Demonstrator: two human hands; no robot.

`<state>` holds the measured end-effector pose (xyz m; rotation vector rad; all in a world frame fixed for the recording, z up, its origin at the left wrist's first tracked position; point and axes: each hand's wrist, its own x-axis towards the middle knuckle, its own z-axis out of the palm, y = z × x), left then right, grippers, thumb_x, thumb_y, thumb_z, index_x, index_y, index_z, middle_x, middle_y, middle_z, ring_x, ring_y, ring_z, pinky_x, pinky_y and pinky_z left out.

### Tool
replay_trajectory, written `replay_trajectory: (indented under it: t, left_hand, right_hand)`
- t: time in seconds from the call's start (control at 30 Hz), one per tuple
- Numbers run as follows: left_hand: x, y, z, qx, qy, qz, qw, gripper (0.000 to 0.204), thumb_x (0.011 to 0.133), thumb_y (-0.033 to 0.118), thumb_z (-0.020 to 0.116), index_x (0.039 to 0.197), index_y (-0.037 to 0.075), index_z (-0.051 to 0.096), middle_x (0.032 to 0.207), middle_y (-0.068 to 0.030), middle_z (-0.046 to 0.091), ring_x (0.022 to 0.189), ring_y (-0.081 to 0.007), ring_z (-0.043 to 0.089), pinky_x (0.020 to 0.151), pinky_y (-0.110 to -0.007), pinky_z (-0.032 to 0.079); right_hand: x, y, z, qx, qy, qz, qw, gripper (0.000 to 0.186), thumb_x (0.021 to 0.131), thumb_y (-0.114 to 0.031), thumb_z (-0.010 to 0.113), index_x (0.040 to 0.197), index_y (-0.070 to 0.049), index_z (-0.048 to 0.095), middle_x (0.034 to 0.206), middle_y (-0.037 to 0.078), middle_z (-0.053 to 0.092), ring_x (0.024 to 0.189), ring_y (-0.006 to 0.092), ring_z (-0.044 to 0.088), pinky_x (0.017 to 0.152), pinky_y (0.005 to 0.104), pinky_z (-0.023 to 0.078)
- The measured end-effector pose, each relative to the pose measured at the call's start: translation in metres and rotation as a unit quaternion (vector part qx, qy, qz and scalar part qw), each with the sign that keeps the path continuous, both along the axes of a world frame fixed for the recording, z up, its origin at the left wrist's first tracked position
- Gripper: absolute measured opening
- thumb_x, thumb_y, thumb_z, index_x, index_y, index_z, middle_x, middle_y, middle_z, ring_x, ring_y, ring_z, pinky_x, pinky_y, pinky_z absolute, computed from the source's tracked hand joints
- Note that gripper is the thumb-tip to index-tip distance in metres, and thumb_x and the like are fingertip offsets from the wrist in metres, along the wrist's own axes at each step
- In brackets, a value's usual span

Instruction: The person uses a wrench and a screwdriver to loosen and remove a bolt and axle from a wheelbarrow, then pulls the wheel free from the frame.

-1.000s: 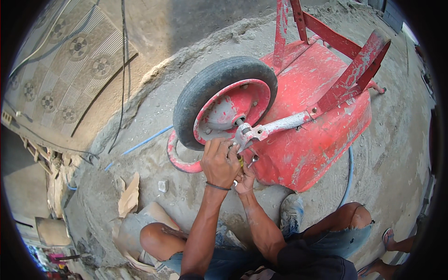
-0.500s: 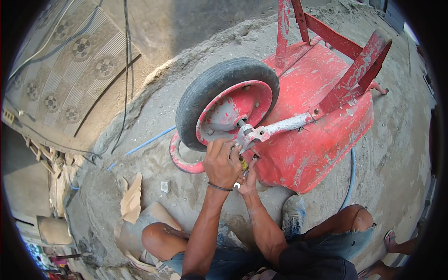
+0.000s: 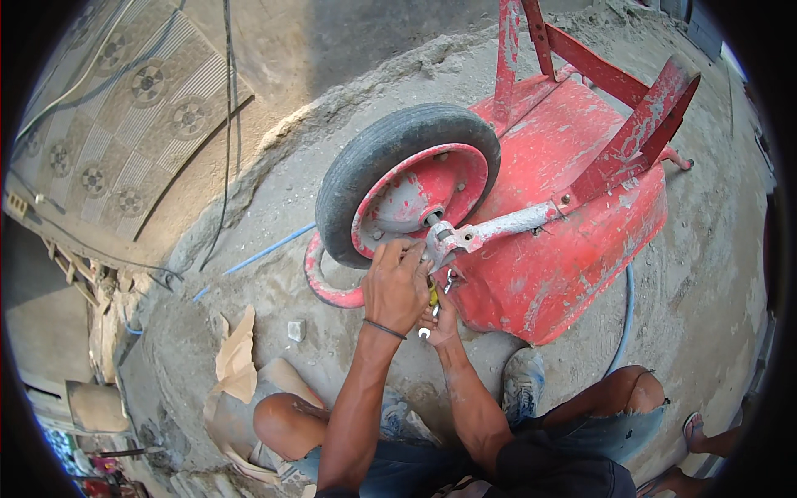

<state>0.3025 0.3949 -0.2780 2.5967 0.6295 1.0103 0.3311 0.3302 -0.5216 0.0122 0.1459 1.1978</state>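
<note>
An upturned red wheelbarrow [image 3: 531,274] with worn paint lies in front of me, its black-tyred wheel [image 3: 365,158] facing up and to the left. My left hand [image 3: 396,286] is closed, fingertips pinched at the axle bracket [image 3: 444,241]; whatever they grip is hidden. Just beside it and lower, my right hand [image 3: 445,322] is wrapped round a spanner [image 3: 424,333], whose open end sticks out below the fingers. A yellow piece [image 3: 432,295], perhaps a tool handle, shows between the two hands, partly covered.
Torn brown cardboard [image 3: 237,357] and a small pale block [image 3: 296,330] lie on the dusty concrete at left. A blue hose [image 3: 270,249] runs under the wheelbarrow. Patterned tiles [image 3: 149,108] and dark cables fill the upper left. Another person's foot [image 3: 694,432] is at the lower right.
The right-hand fingers have shifted lower, so more of the spanner's upper end shows. The left hand stays at the bracket. The whole view has shifted slightly.
</note>
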Motion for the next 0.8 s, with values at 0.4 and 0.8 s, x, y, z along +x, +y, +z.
replay_trajectory:
  t: [0.4, 0.8]
  left_hand:
    - [0.007, 0.011, -0.007, 0.007, 0.0, -0.09, 0.996, 0.015, 0.069, -0.003, 0.071, 0.072, 0.001, 0.057, 0.073, -0.0115, 0.054, 0.068, -0.0304, 0.055, 0.059, -0.04, 0.043]
    - [0.0, 0.015, -0.004, -0.015, 0.005, -0.087, 0.996, 0.017, 0.068, -0.003, 0.072, 0.072, -0.001, 0.055, 0.072, -0.0118, 0.052, 0.067, -0.0305, 0.054, 0.059, -0.039, 0.043]
  right_hand:
    - [-0.017, 0.006, -0.012, -0.002, 0.059, -0.104, 0.993, 0.03, 0.096, -0.026, 0.056, 0.118, -0.007, 0.054, 0.102, 0.013, 0.054, 0.069, 0.0072, 0.038, 0.043, 0.0148, 0.027]
    - [-0.014, 0.011, 0.001, -0.005, 0.021, -0.055, 0.998, 0.032, 0.098, -0.033, 0.051, 0.116, -0.007, 0.055, 0.089, 0.006, 0.052, 0.065, 0.0074, 0.039, 0.04, 0.0156, 0.024]
